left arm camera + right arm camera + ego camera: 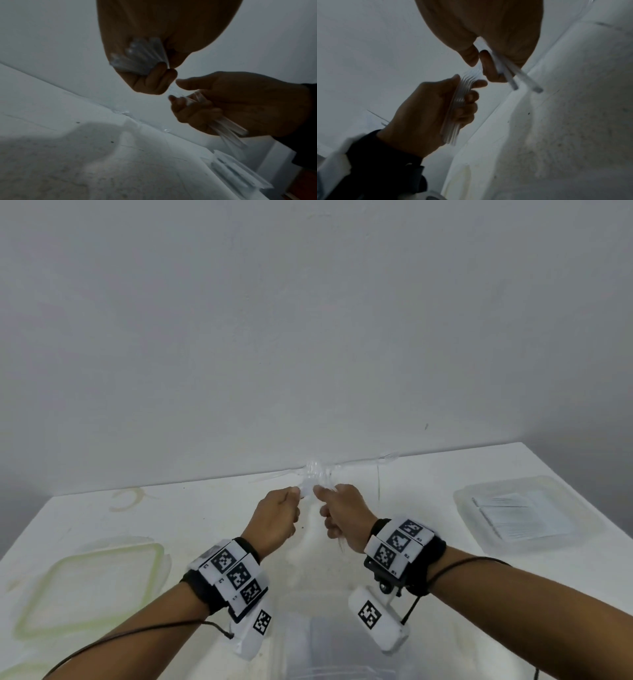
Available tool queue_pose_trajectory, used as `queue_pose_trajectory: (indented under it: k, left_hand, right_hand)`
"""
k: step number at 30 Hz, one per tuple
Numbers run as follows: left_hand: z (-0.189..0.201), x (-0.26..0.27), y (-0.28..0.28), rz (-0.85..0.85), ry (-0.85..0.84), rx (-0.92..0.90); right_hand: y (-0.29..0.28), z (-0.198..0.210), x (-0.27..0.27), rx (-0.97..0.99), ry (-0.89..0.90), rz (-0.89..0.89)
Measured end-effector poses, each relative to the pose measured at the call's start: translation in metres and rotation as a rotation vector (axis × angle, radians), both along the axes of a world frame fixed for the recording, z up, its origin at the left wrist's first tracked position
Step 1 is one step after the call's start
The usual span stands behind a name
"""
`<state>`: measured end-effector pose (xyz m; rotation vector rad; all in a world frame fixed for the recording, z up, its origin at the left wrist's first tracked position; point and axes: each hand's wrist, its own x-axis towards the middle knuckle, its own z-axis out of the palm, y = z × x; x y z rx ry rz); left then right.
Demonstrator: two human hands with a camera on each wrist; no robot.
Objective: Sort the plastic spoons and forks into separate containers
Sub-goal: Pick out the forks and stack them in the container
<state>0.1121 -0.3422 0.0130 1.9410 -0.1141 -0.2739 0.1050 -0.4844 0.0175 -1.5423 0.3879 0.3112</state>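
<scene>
Clear cutlery fills both fists: left hand [274, 517] grips a nested stack [455, 108], right hand [344, 517] grips handles [228, 129], table's far edge [239, 475] just beyond.

No words, brands or numbers can be read. The white wrist bands [236, 575] carry black-and-white square code markers (tiny characters sit beside them, too small to make out).

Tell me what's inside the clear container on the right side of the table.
The clear container holds a flat layer of pale, straight pieces, perhaps cutlery handles. Spoons or forks cannot be told; anything beneath is covered.
</scene>
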Motion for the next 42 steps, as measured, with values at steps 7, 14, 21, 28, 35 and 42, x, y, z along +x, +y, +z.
queue_pose_trajectory:
  k: [7,14,21,28,35,42]
  left_hand:
    - [0.012,-0.031,-0.022,-0.026,0.047,-0.034]
    - [0.016,-0.057,-0.025,-0.077,-0.232,0.181]
    - [0.009,-0.093,-0.049,0.052,-0.328,0.279]
    - [-0.001,-0.123,-0.057,0.048,-0.311,0.393]
    - [0.034,-0.114,-0.037,0.013,-0.141,-0.023]
    - [0.036,-0.100,-0.048,-0.054,-0.062,-0.077]
  right_hand:
    - [0.004,0.002,-0.020,0.137,-0.093,-0.143]
    - [0.005,0.000,-0.043,0.198,-0.076,-0.110]
    - [0.013,-0.009,-0.069,0.154,-0.109,-0.134]
    - [0.002,-0.012,-0.090,0.197,-0.075,-0.118]
    - [-0.008,-0.002,-0.110,0.268,-0.099,0.015]
    - [-0.006,0.003,-0.130,0.170,-0.186,0.144]
